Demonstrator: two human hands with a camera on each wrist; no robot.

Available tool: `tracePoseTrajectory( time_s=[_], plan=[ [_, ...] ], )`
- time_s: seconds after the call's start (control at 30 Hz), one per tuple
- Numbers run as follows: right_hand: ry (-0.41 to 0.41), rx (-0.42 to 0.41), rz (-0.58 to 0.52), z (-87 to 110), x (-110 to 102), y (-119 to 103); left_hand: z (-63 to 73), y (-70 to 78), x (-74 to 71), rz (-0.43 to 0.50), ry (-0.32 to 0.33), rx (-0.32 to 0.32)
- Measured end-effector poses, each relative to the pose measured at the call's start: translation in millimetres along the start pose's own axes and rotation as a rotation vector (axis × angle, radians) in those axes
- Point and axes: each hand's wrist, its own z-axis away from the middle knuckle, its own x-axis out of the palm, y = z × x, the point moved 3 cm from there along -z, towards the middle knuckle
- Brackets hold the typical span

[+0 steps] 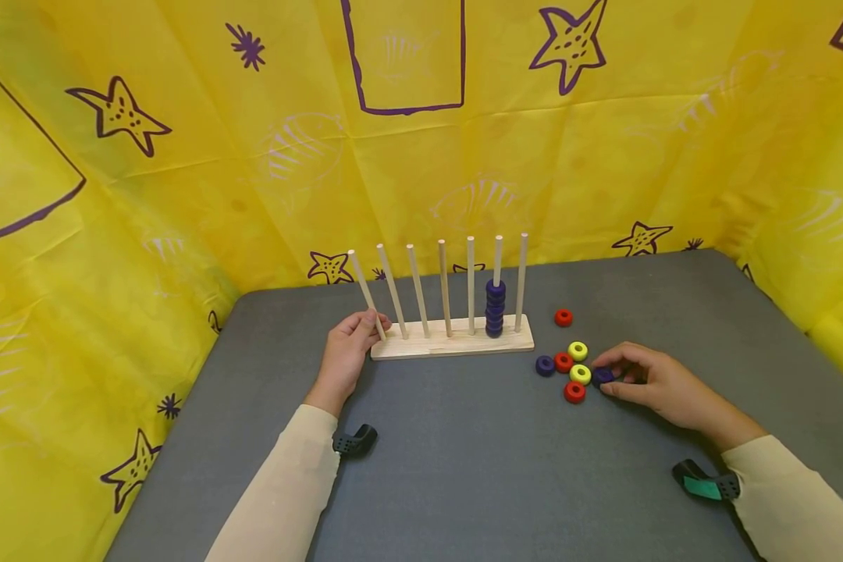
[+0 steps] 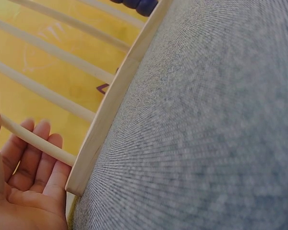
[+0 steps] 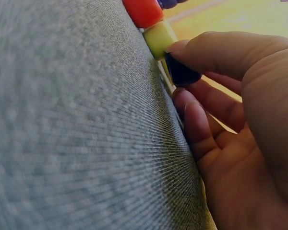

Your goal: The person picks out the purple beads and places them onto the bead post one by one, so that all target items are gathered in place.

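Observation:
A wooden peg rack point(image 1: 453, 343) with several upright pegs stands toward the back of the table. At its left end my left hand point(image 1: 346, 351) holds the outermost peg point(image 2: 41, 143), thumb on one side and fingers behind. Dark blue rings point(image 1: 495, 309) are stacked on the second peg from the right. To the right of the rack my right hand point(image 1: 656, 386) pinches a dark blue ring point(image 3: 181, 71) between thumb and fingers, close over the tabletop. A yellow ring point(image 3: 159, 40) sits right beside that ring.
Loose rings lie left of my right hand: a red one point(image 1: 574, 392), a yellow one point(image 1: 578, 351) and a dark blue one point(image 1: 545, 365) among them. Another red ring point(image 1: 563, 318) lies farther back. Yellow patterned cloth point(image 1: 421, 172) hangs behind the grey table point(image 1: 464, 453).

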Motion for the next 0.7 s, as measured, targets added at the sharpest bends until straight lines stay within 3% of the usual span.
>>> tracePoseTrajectory(
  time_s=[0.7],
  plan=[
    [0.061, 0.018, -0.028, -2.1, -1.3, -4.5, 1.1, 3.6, 1.4, -0.009, 0.004, -0.002]
  ],
)
